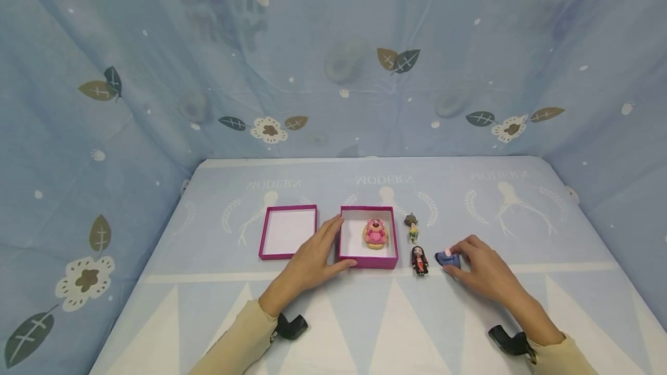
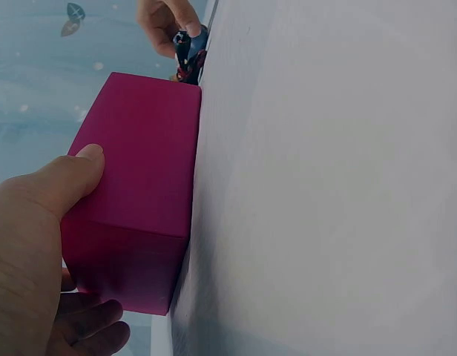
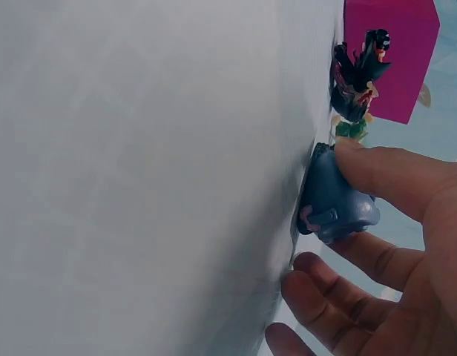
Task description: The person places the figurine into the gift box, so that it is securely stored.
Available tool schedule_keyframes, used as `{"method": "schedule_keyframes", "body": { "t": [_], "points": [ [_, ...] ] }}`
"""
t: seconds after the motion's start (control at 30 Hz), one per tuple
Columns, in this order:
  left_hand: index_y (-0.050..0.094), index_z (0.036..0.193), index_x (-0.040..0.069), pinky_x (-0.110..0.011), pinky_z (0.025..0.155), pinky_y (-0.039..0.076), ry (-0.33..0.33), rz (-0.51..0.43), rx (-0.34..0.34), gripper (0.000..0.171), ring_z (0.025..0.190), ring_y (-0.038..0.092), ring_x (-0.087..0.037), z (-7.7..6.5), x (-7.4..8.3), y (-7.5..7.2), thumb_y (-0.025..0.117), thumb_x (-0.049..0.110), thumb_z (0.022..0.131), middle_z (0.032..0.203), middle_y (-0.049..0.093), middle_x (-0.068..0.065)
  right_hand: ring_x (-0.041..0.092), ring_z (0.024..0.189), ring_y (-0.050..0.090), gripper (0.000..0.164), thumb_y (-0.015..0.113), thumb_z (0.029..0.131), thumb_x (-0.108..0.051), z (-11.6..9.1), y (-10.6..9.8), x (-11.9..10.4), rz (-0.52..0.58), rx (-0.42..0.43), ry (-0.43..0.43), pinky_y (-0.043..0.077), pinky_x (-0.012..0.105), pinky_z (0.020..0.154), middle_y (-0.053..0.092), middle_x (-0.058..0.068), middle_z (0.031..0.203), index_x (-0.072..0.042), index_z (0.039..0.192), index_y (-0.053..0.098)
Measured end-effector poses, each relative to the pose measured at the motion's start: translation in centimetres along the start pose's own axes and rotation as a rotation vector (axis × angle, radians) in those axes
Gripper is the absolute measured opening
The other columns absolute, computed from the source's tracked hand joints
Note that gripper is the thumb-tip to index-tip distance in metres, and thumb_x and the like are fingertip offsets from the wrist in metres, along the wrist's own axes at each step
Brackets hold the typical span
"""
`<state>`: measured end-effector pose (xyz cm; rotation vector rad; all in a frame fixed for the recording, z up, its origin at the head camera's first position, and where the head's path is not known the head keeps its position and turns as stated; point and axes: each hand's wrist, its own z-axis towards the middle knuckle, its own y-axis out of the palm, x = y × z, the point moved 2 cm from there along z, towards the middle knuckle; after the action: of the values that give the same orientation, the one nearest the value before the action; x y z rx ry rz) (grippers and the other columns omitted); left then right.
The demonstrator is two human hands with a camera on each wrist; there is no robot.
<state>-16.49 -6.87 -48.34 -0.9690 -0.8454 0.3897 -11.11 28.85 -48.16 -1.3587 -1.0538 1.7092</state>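
Observation:
My left hand (image 1: 311,254) steadies an open magenta box (image 1: 367,263) by its left front corner. In the left wrist view the thumb lies on the front wall (image 2: 147,163), and the other fingers are beside the left side. Inside the white-lined box lies a pink bear figurine (image 1: 376,234) with a yellowish edge. Right of the box, my right hand (image 1: 486,269) pinches a small blue figurine (image 3: 336,196) between thumb and index finger, low at the tabletop. The remaining fingers of that hand are loosely bent beneath the index finger in the right wrist view.
Between box and right hand lie a black-haired figurine (image 1: 419,261) in red and a smaller green-and-yellow one (image 1: 414,234) with a brown piece (image 1: 410,219) above it. A shallow magenta-rimmed lid (image 1: 288,233) lies left of the box. Patterned cloth (image 1: 333,74) hangs behind the table.

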Motion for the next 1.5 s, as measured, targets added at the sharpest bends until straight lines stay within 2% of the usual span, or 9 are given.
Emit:
{"method": "schedule_keyframes", "body": {
  "t": [0.17,0.3,0.5,0.63,0.73,0.87,1.13,1.23,1.5],
  "points": [
    [0.03,0.153,0.005,-0.042,0.108,0.044,-0.004,0.001,-0.007,0.096,0.14,0.043,-0.025,0.0,0.1,0.0,0.075,0.05,0.082,0.154,0.039,-0.012,0.012,0.077,0.045,0.036,0.084,0.075,-0.024,-0.2,-0.3,0.3,0.028,-0.027,-0.047,0.04,0.027,0.062,0.056,0.002,0.095,-0.007,0.104,0.07],
    [0.029,0.153,0.005,-0.042,0.109,0.044,-0.008,0.007,-0.011,0.096,0.14,0.042,-0.024,0.0,0.1,0.0,0.074,0.051,0.082,0.154,0.038,-0.011,0.009,0.079,0.047,0.039,0.084,0.074,-0.016,-0.5,-0.8,0.8,0.067,-0.052,-0.098,0.043,0.024,0.062,0.055,-0.001,0.095,-0.006,0.108,0.069],
    [0.029,0.153,0.005,-0.042,0.109,0.043,-0.011,0.004,-0.011,0.096,0.14,0.042,-0.023,-0.1,0.1,0.0,0.074,0.051,0.082,0.155,0.038,-0.01,0.004,0.076,0.049,0.04,0.083,0.074,-0.009,-0.5,-1.0,1.3,0.129,-0.091,-0.109,0.045,0.023,0.062,0.057,-0.005,0.089,-0.004,0.11,0.067],
    [0.029,0.153,0.005,-0.042,0.109,0.043,-0.009,0.0,-0.007,0.096,0.14,0.042,-0.024,-0.1,0.0,0.0,0.075,0.049,0.082,0.155,0.038,-0.01,0.002,0.074,0.05,0.052,0.082,0.075,-0.007,-0.3,-1.0,1.5,0.171,-0.12,-0.109,0.046,0.022,0.062,0.058,-0.006,0.087,-0.002,0.123,0.062],
    [0.029,0.153,0.005,-0.042,0.109,0.043,-0.008,0.006,-0.008,0.095,0.14,0.042,-0.023,-0.1,0.0,0.1,0.075,0.049,0.082,0.155,0.038,-0.01,0.002,0.072,0.05,0.059,0.081,0.075,-0.006,-0.2,-1.0,1.6,0.189,-0.132,-0.141,0.045,0.021,0.06,0.057,-0.007,0.087,-0.003,0.13,0.059],
    [0.029,0.153,0.005,-0.042,0.109,0.043,-0.009,0.006,-0.011,0.095,0.14,0.042,-0.023,-0.1,0.0,0.0,0.075,0.049,0.082,0.155,0.038,-0.011,0.003,0.071,0.048,0.053,0.082,0.076,-0.009,0.0,-1.0,1.6,0.197,-0.139,-0.183,0.043,0.019,0.059,0.056,-0.008,0.084,-0.008,0.125,0.062],
    [0.029,0.153,0.005,-0.043,0.109,0.044,-0.013,0.001,-0.016,0.095,0.14,0.043,-0.024,-0.1,0.1,-0.1,0.075,0.049,0.082,0.154,0.039,-0.011,0.003,0.073,0.045,0.052,0.087,0.071,-0.013,0.1,-1.0,1.8,0.169,-0.097,-0.186,0.041,0.019,0.06,0.054,-0.01,0.088,-0.013,0.118,0.064],
    [0.029,0.153,0.005,-0.042,0.109,0.044,-0.011,0.003,-0.014,0.095,0.14,0.043,-0.024,-0.1,0.1,-0.1,0.075,0.049,0.082,0.154,0.039,-0.011,0.004,0.074,0.046,0.053,0.088,0.07,-0.013,0.1,-1.4,1.9,0.171,-0.084,-0.192,0.041,0.02,0.059,0.054,-0.01,0.089,-0.015,0.118,0.065],
    [0.029,0.153,0.006,-0.042,0.108,0.044,-0.015,0.012,-0.018,0.095,0.139,0.043,-0.024,-0.1,0.1,-0.1,0.075,0.05,0.082,0.154,0.039,-0.011,0.007,0.078,0.05,0.055,0.088,0.069,-0.009,0.5,-2.9,1.7,0.168,-0.042,-0.278,0.045,0.024,0.062,0.056,-0.009,0.098,-0.017,0.118,0.066]
  ]
}}
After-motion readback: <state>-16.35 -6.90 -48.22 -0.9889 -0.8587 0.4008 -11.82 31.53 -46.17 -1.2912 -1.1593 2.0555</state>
